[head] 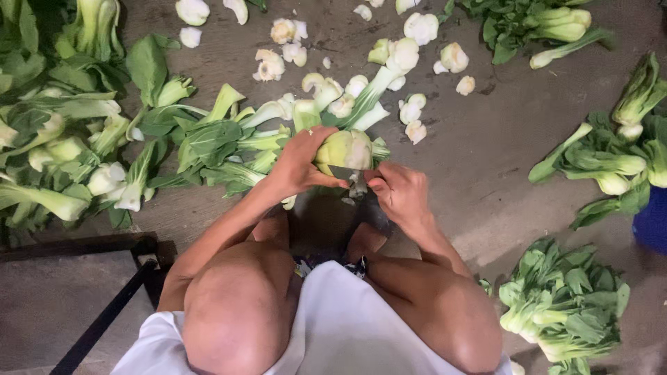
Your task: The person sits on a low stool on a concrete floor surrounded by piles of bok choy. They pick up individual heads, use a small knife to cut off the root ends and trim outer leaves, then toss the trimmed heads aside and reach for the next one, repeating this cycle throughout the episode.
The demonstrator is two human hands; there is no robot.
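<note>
My left hand (300, 164) grips a head of bok choy (345, 148) by its pale green base, held above the concrete floor between my knees. My right hand (399, 192) is closed around a knife (344, 173); its blade lies against the underside of the bok choy's base. Small trimmed bits hang or fall just below the cut. My bare knees and white shorts fill the bottom of the view.
A big heap of bok choy (76, 132) lies at the left. Cut-off white bases (410, 111) are scattered on the floor ahead. More heads lie at the right (611, 163) and lower right (563, 305). A blue container (653, 222) and a dark stool frame (118, 292) stand nearby.
</note>
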